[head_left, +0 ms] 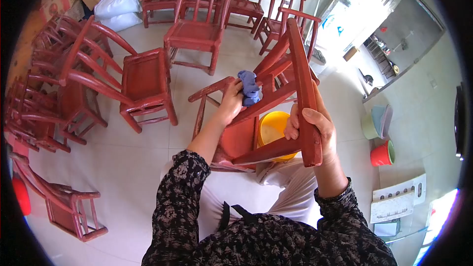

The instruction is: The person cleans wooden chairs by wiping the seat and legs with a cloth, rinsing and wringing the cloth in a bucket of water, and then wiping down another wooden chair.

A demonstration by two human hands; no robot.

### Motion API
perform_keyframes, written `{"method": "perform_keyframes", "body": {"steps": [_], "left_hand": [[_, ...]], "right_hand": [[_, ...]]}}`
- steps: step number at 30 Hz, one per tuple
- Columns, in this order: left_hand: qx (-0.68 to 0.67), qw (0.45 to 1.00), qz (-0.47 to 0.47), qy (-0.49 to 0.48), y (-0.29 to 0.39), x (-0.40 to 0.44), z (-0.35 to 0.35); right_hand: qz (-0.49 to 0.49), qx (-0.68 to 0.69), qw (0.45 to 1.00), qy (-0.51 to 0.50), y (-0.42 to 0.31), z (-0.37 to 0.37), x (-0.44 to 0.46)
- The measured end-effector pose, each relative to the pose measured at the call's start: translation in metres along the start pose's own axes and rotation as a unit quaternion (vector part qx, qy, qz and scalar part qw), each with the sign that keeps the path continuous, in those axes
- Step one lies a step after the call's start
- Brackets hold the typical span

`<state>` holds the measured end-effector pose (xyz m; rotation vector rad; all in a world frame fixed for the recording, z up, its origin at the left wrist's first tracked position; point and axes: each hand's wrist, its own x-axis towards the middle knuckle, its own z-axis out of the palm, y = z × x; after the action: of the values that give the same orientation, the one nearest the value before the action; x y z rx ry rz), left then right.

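A red wooden chair is tilted in front of me, its backrest towards my right side. My right hand is wrapped round the thick top rail of the backrest. My left hand holds a crumpled blue cloth against a slat of the backrest; its fingertips are partly hidden behind the cloth and the wood. Below the frame, between my knees and the chair, stands a yellow bucket, partly covered by the chair and my right hand.
Red chairs stand along the far wall, and more crowd the left, one nearer chair among them. A small chair sits lower left. On the right are a red bucket, a pale green bin and a white rack.
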<state>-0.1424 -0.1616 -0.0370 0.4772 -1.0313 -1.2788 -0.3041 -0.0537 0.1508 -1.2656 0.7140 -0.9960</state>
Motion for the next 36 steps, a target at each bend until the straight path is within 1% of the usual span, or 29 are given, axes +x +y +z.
{"method": "perform_keyframes", "body": {"steps": [1,3,4,5,7,8,9,11,12,13,15,16,17,19,20,21,22,23,25,26,27,28,29,30,32,33,34,35,36], "left_hand": [[0.0,1.0,0.0,0.001,0.0,-0.001,0.006],[-0.013,0.996,0.05,0.068,0.003,0.001,0.03],[0.085,0.989,0.056,0.107,0.007,0.004,0.041],[0.086,0.99,0.053,0.103,0.011,0.009,0.045],[0.209,0.967,0.138,0.057,0.017,0.024,0.05],[0.171,0.979,0.09,0.07,0.018,0.028,0.052],[0.173,0.979,0.086,0.067,0.02,0.031,0.052],[0.231,0.964,0.103,0.077,0.024,0.035,0.051],[0.231,0.956,0.158,0.087,0.024,0.034,0.054],[0.233,0.956,0.154,0.087,0.025,0.032,0.055],[0.127,0.986,0.066,0.087,0.045,0.022,0.068],[0.242,0.959,0.13,0.065,0.05,0.018,0.071],[0.242,0.96,0.123,0.064,0.058,0.012,0.075],[0.298,0.949,0.089,0.055,0.079,0.003,0.083],[0.298,0.949,0.089,0.055,0.088,-0.002,0.087],[0.247,0.963,0.09,0.057,0.096,-0.01,0.092],[0.195,0.975,0.09,0.059,0.098,-0.015,0.096],[0.193,0.975,0.09,0.059,0.096,-0.018,0.098],[0.097,0.984,0.151,0.023,0.092,-0.025,0.102],[0.018,0.993,0.116,0.017,0.096,-0.03,0.108],[0.017,0.993,0.115,0.017,0.092,-0.029,0.103],[0.192,0.969,0.153,0.004,0.086,-0.026,0.092],[0.361,0.913,0.188,-0.008,0.084,-0.025,0.087],[0.362,0.912,0.191,-0.008,0.082,-0.023,0.091],[0.216,0.96,0.172,0.04,0.075,-0.024,0.107],[0.215,0.96,0.173,0.04,0.075,-0.023,0.108],[0.322,0.925,0.197,0.039,0.076,-0.022,0.108],[0.424,0.878,0.218,0.036,0.076,-0.022,0.108],[0.479,0.848,0.222,0.053,0.07,-0.025,0.109]], "right_hand": [[0.001,0.001,1.0,-0.001,0.0,0.0,0.001],[-0.006,-0.001,1.0,-0.018,0.001,-0.002,0.001],[-0.006,0.001,1.0,-0.015,0.001,-0.002,0.001],[-0.006,0.0,1.0,-0.008,0.002,-0.001,0.001],[-0.008,0.002,1.0,0.003,0.001,0.0,0.0],[-0.007,-0.004,1.0,0.006,0.001,-0.001,-0.001],[-0.006,-0.01,1.0,0.009,0.002,-0.001,-0.001],[-0.004,-0.004,1.0,0.017,0.002,0.0,0.0],[-0.003,-0.004,1.0,0.021,0.003,0.0,0.0],[-0.001,0.0,1.0,0.022,0.003,0.0,0.001],[-0.005,0.007,1.0,0.01,0.002,0.0,0.0],[-0.003,0.011,1.0,0.014,0.003,0.0,0.0],[-0.001,0.008,1.0,0.029,0.003,0.001,-0.001],[0.0,0.002,0.999,0.04,0.003,-0.001,0.001],[-0.002,0.017,1.0,0.019,0.003,-0.004,0.001],[-0.003,0.032,0.999,0.0,0.003,-0.005,0.001],[-0.002,0.032,0.999,0.001,0.004,-0.006,0.001],[-0.001,0.045,0.999,0.001,0.004,-0.006,0.001],[-0.001,0.056,0.998,0.003,0.005,-0.003,0.003],[-0.007,0.037,0.999,0.021,0.005,0.0,0.003],[-0.014,0.018,0.999,0.038,0.004,0.002,0.002],[-0.014,0.018,0.999,0.038,0.005,0.003,0.002],[-0.016,0.023,0.999,0.034,0.005,0.003,0.002],[-0.02,0.027,0.999,0.029,0.004,0.003,0.003],[-0.017,0.031,0.999,0.036,0.003,0.004,0.001],[-0.015,0.036,0.998,0.042,0.003,0.005,0.001],[-0.015,0.037,0.998,0.042,0.003,0.005,0.002],[-0.017,0.039,0.998,0.042,0.004,0.004,0.002],[-0.017,0.04,0.998,0.041,0.005,0.005,0.001]]}}
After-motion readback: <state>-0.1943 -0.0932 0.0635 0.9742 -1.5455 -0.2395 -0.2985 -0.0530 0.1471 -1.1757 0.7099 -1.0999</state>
